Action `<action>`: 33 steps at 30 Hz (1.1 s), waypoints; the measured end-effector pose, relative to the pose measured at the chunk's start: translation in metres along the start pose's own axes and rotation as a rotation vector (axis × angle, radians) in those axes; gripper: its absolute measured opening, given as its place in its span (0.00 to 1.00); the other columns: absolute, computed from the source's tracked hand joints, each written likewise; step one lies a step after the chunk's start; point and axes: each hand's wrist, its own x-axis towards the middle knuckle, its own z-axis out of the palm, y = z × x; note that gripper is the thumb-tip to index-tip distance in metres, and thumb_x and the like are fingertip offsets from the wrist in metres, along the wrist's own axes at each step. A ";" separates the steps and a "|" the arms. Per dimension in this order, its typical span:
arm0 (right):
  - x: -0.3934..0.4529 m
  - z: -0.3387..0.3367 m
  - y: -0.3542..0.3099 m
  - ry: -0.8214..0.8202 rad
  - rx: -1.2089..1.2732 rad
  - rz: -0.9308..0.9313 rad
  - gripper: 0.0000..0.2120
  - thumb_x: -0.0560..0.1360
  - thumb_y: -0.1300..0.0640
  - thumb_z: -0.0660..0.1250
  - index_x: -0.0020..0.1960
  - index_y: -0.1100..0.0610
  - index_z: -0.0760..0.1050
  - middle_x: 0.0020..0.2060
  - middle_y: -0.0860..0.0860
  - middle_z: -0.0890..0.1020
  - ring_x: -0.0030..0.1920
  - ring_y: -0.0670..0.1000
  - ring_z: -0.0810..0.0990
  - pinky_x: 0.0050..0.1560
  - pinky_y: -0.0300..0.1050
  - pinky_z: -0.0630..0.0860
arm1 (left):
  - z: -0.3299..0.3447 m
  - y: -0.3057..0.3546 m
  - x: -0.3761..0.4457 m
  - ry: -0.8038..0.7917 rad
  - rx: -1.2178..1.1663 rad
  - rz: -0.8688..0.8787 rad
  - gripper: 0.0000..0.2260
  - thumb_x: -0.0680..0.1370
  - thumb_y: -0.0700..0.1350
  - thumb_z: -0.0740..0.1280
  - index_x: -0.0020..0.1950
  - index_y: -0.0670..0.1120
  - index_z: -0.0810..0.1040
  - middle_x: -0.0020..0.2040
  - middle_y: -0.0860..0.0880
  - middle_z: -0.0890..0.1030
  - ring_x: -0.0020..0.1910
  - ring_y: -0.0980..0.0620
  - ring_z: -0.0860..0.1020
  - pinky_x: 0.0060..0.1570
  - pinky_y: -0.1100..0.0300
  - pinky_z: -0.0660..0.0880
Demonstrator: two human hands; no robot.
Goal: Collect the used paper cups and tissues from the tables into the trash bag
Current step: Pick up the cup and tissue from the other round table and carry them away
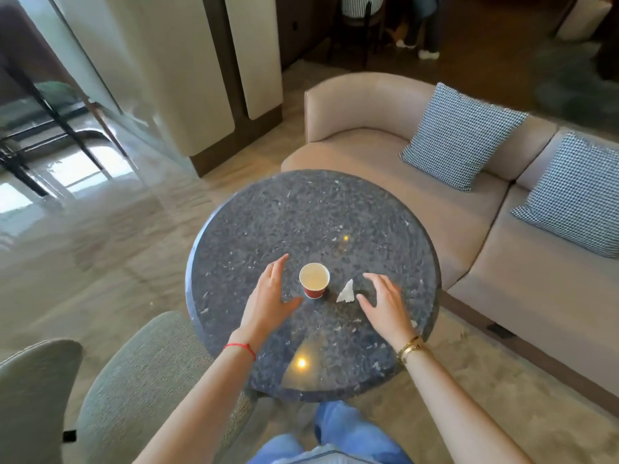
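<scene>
A red paper cup (314, 280) with a pale inside stands upright near the middle of a round dark speckled stone table (311, 209). Just right of the cup lies a small white crumpled tissue (346, 292). My left hand (268, 296) hovers open just left of the cup, fingers spread, thumb close to the cup's base, not touching it. My right hand (385, 301) is open to the right of the tissue, fingers curved over the table, a small gap from the tissue. No trash bag is in view.
A beige sofa (368, 152) with two blue-and-white patterned cushions (460, 135) curves behind and right of the table. A grey-green chair (134, 380) stands at the near left. A glass partition (83, 112) runs along the left. Someone's legs (422, 25) show at the far top.
</scene>
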 end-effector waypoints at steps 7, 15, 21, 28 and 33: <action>0.055 0.040 0.032 -0.198 -0.062 0.043 0.20 0.76 0.56 0.67 0.67 0.56 0.70 0.64 0.52 0.73 0.65 0.54 0.70 0.65 0.47 0.70 | 0.045 -0.001 0.043 -0.128 -0.032 -0.149 0.45 0.69 0.53 0.76 0.78 0.46 0.54 0.75 0.49 0.63 0.73 0.49 0.64 0.65 0.51 0.70; 0.076 0.073 0.046 -0.293 -0.051 0.060 0.23 0.73 0.59 0.70 0.67 0.56 0.70 0.60 0.53 0.72 0.62 0.55 0.72 0.61 0.47 0.72 | 0.070 -0.012 0.066 -0.194 -0.013 -0.209 0.47 0.66 0.59 0.76 0.78 0.48 0.56 0.74 0.50 0.63 0.70 0.48 0.67 0.60 0.49 0.73; 0.077 0.086 0.048 -0.277 -0.032 0.067 0.06 0.75 0.64 0.66 0.52 0.60 0.75 0.52 0.54 0.73 0.51 0.55 0.75 0.47 0.43 0.74 | 0.079 -0.011 0.071 -0.142 -0.073 -0.232 0.34 0.67 0.57 0.75 0.69 0.50 0.66 0.67 0.52 0.71 0.61 0.49 0.74 0.49 0.57 0.72; 0.072 0.055 0.030 -0.126 0.117 0.125 0.06 0.75 0.68 0.62 0.50 0.62 0.76 0.49 0.56 0.75 0.46 0.53 0.75 0.46 0.45 0.73 | 0.052 -0.004 0.068 -0.061 -0.134 -0.188 0.32 0.69 0.51 0.76 0.69 0.49 0.67 0.64 0.51 0.75 0.61 0.48 0.74 0.55 0.54 0.73; 0.046 0.012 0.016 0.044 0.208 0.098 0.08 0.75 0.64 0.67 0.53 0.57 0.74 0.46 0.50 0.76 0.44 0.50 0.77 0.38 0.30 0.69 | 0.020 0.008 0.052 0.035 -0.195 -0.097 0.32 0.67 0.50 0.78 0.67 0.50 0.66 0.61 0.52 0.77 0.56 0.49 0.77 0.51 0.54 0.75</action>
